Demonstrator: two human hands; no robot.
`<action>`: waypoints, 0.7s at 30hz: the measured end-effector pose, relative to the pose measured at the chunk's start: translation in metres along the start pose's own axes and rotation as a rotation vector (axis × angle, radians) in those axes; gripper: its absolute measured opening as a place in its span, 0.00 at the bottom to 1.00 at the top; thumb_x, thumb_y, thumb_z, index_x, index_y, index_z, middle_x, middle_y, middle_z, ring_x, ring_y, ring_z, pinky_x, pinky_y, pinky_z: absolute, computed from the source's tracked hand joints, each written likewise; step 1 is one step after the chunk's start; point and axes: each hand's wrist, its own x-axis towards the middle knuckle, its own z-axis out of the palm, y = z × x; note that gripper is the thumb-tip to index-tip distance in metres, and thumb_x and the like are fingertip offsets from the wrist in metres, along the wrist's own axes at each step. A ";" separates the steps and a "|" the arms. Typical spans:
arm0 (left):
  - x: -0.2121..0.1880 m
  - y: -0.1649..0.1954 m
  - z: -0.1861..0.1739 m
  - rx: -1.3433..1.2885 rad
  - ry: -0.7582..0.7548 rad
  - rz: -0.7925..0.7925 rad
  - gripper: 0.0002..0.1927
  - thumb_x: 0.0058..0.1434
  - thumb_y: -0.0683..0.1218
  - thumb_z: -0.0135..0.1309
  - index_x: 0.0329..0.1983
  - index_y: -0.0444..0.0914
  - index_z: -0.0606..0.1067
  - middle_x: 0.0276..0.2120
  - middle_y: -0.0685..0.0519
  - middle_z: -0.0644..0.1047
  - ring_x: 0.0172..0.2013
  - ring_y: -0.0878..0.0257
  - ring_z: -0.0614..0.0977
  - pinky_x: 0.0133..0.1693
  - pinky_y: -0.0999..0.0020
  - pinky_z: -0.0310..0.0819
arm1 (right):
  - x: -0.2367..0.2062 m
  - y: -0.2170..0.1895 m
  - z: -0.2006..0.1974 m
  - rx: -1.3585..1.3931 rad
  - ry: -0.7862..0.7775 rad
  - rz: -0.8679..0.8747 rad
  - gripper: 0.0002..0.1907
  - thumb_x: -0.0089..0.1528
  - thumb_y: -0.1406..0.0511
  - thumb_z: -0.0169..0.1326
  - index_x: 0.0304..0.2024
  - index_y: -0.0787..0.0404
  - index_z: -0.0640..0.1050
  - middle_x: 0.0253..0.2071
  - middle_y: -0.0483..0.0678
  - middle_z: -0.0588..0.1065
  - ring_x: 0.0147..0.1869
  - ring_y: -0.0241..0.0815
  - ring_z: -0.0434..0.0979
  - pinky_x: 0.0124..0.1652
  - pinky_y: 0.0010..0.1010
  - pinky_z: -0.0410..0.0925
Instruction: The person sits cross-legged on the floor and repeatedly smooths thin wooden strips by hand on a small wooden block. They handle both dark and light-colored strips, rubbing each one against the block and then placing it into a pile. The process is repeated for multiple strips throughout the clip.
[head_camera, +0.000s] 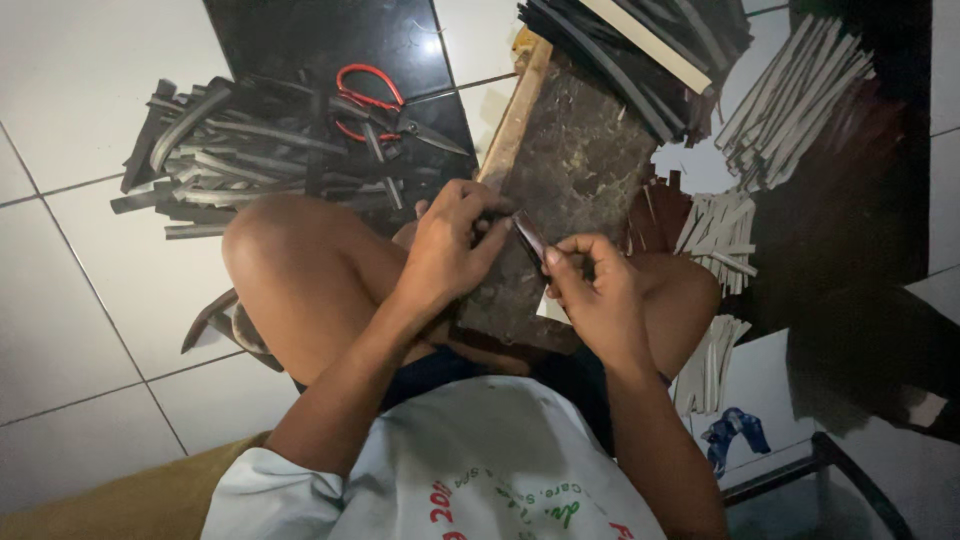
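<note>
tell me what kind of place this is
Probably a home floor used as a small craft or cutting workspace: white floor tiles, heaps of dark cut strips, red-handled scissors and a worn wooden board.

Person is wearing a pale short-sleeved shirt (470, 470) with red and green print across the front, and dark shorts (440, 370). Forearms and knees are showing bare.

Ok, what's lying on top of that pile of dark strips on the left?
Red-handled scissors lie on the pile of dark strips, blades pointing right. The knee covers the pile's near edge, so anything there can't be seen.
</note>
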 end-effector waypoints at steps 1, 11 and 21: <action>0.000 -0.001 -0.001 0.001 -0.004 0.002 0.10 0.62 0.41 0.61 0.47 0.38 0.81 0.44 0.50 0.76 0.38 0.61 0.81 0.39 0.69 0.75 | 0.000 0.000 0.000 0.013 0.003 0.022 0.10 0.67 0.65 0.56 0.46 0.66 0.75 0.35 0.45 0.78 0.31 0.27 0.76 0.31 0.20 0.70; 0.005 0.008 0.002 0.118 0.028 -0.037 0.09 0.60 0.44 0.65 0.43 0.38 0.82 0.40 0.52 0.77 0.31 0.63 0.79 0.41 0.63 0.70 | 0.002 0.005 0.002 -0.046 -0.001 -0.006 0.09 0.68 0.65 0.57 0.45 0.67 0.76 0.32 0.44 0.77 0.31 0.27 0.75 0.30 0.21 0.70; 0.010 0.012 0.012 0.081 0.039 -0.119 0.14 0.59 0.46 0.65 0.44 0.34 0.78 0.42 0.46 0.76 0.34 0.55 0.81 0.38 0.61 0.76 | -0.002 -0.003 -0.001 -0.256 0.031 -0.015 0.10 0.65 0.65 0.57 0.44 0.66 0.77 0.30 0.43 0.77 0.30 0.28 0.76 0.28 0.21 0.70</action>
